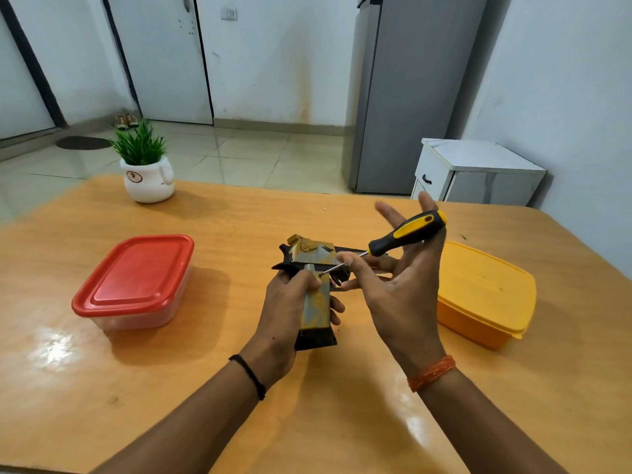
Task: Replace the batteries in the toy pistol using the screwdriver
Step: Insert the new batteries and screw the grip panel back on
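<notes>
Presently, the left hand (290, 302) grips the toy pistol (316, 285) by its grey-and-yellow handle, fingers curled round it, holding it just above the bench (205, 371) at centre. The right hand (400, 278) has its fingers largely spread; the thumb appears to pinch the metal shaft of the screwdriver (393, 239), though the contact is hard to confirm. The black-and-yellow screwdriver handle lies across the fingers, its tip meeting the top of the pistol grip. A red-lidded container (136, 282) sits left, a yellow container (485, 295) right. The plant pot (148, 179) bears a small round emblem, illegible.
</notes>
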